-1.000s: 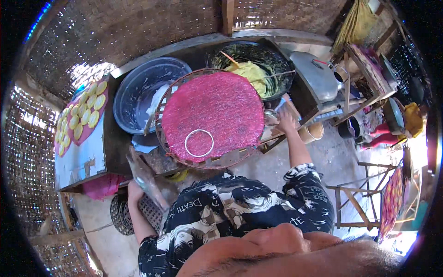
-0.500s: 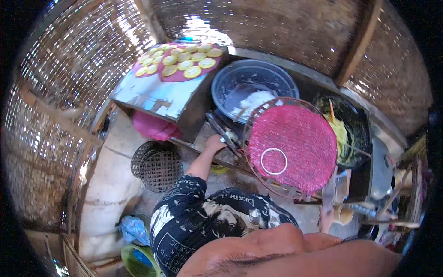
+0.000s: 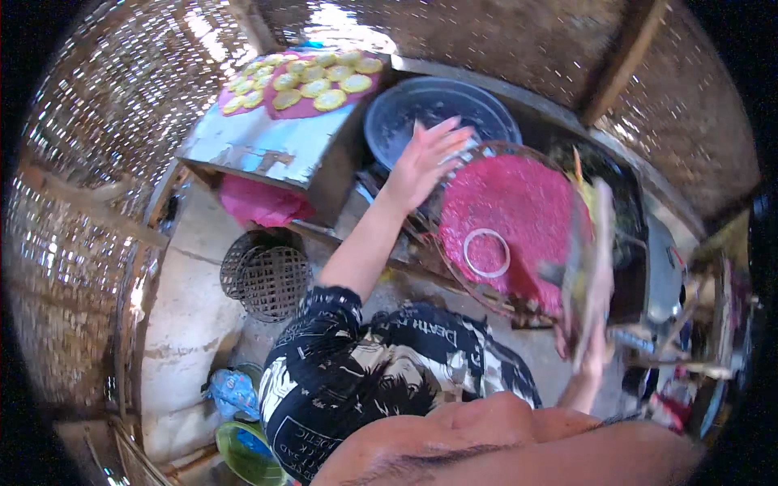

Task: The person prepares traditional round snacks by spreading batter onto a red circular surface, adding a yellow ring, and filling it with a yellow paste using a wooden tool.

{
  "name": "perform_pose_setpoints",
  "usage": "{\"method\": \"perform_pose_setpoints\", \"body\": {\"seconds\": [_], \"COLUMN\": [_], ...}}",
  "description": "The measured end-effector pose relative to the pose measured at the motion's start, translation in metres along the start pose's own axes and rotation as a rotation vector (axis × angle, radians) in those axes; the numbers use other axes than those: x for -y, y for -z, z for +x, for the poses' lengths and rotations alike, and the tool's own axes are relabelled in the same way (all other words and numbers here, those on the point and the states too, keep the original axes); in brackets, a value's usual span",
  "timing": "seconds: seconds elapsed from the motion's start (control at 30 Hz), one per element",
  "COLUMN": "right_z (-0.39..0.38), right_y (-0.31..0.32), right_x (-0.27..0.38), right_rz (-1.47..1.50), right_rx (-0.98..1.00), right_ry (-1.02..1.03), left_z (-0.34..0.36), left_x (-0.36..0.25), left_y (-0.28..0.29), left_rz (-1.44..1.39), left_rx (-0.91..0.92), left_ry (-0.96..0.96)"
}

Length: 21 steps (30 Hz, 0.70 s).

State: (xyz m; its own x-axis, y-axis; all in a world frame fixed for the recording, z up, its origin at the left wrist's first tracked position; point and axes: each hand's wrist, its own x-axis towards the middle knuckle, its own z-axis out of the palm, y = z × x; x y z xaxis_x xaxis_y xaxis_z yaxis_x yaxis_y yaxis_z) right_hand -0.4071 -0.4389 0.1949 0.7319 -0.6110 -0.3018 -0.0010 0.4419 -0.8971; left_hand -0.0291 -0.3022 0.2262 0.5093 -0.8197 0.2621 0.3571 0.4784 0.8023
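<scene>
My left hand is raised over the near side of a dark blue basin, its fingers spread and nothing in them. Right of it lies a round woven tray covered with a pink mesh cloth. A thin white ring rests on the cloth. My right hand grips the lower end of a flat, pale grey board-like piece, smeared by motion. This piece stands almost on edge over the tray's right side and hides part of it.
Yellow round flat pieces lie on pink cloth on a box at the upper left. A dark pan stands behind the tray at right. Woven baskets and a green basin are on the floor at left.
My left hand has left the dark bar-like tool beside the blue basin and risen toward the basin, fingers opening. My right hand has come up with the flat piece over the tray's right side.
</scene>
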Motion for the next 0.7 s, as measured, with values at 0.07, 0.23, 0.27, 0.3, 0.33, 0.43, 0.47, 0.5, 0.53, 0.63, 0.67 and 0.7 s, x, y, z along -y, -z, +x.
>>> {"method": "perform_pose_setpoints", "body": {"seconds": [0.07, 0.23, 0.27, 0.3, 0.33, 0.43, 0.47, 0.5, 0.53, 0.63, 0.67, 0.7], "right_z": [0.038, 0.061, 0.061, 0.061, 0.065, 0.076, 0.077, 0.077, 0.078, 0.08, 0.082, 0.084], "right_y": [-0.029, -0.075, -0.074, -0.073, -0.071, -0.067, -0.069, -0.071, -0.073, -0.078, -0.077, -0.076], "right_x": [-0.008, 0.007, 0.011, 0.015, 0.017, 0.033, 0.04, 0.039, 0.042, 0.049, 0.049, 0.049], "right_rz": [-0.017, 0.102, 0.097, 0.014, -0.062, -0.278, -0.342, -0.344, -0.345, -0.468, -0.53, -0.591], "right_rx": [0.144, 0.477, 0.469, 0.41, 0.351, 0.321, 0.317, 0.265, 0.266, 0.259, 0.251, 0.243], "right_ry": [-0.23, -0.352, -0.351, -0.379, -0.42, -0.453, -0.466, -0.442, -0.442, -0.501, -0.479, -0.457], "left_z": [0.011, 0.054, 0.057, 0.059, 0.058, 0.055, 0.055, 0.052, 0.05, 0.044, 0.043, 0.042], "left_x": [0.009, 0.022, 0.026, 0.03, 0.036, 0.047, 0.054, 0.062, 0.07, 0.087, 0.089, 0.092], "left_y": [-0.029, -0.055, -0.053, -0.05, -0.048, -0.041, -0.036, -0.031, -0.025, -0.012, -0.01, -0.007], "left_rz": [-0.334, -0.767, -0.775, -0.766, -0.759, -0.721, -0.732, -0.72, -0.72, -0.808, -0.809, -0.795], "left_rx": [0.108, 0.371, 0.377, 0.351, 0.312, 0.124, 0.096, 0.031, 0.031, 0.016, 0.016, -0.001], "left_ry": [0.14, 0.231, 0.23, 0.227, 0.232, 0.205, 0.173, 0.162, 0.16, 0.12, 0.118, 0.109]}}
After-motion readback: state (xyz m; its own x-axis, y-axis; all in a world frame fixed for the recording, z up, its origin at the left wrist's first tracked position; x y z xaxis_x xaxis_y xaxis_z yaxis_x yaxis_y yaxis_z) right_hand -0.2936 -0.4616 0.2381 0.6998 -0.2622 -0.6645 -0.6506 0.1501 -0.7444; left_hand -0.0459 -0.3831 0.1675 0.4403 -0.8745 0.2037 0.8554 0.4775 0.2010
